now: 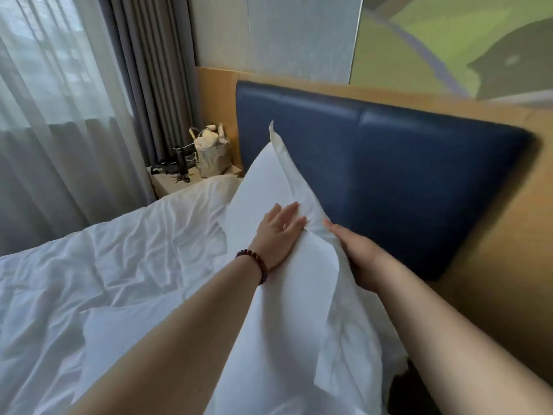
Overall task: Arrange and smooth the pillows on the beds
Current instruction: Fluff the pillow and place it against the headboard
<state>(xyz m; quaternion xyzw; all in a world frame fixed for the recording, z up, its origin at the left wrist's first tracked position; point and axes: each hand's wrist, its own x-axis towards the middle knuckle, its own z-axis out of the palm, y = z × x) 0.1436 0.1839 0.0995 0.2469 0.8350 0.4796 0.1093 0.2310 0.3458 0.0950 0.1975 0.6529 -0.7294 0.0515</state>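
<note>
Bed [104, 280]: white creased cover, open to the left of the pillow.
Headboard [404, 175]: blue, padded, with a gap between it and the pillow.
Pillow [269, 181]: one, white, stood on edge at the bed's head, case flap loose along the top.
Left hand [278, 235]: flat on the near face, fingers straight.
Right hand [356, 256]: in the gap, thumb at the pillow's edge, fingers hidden, grip unclear.
Nightstand [170, 184]: one bag [214, 157].

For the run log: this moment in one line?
pillow: upright before headboard | left hand: flat on its front | right hand: behind it, grip hidden | duvet: wrinkled
</note>
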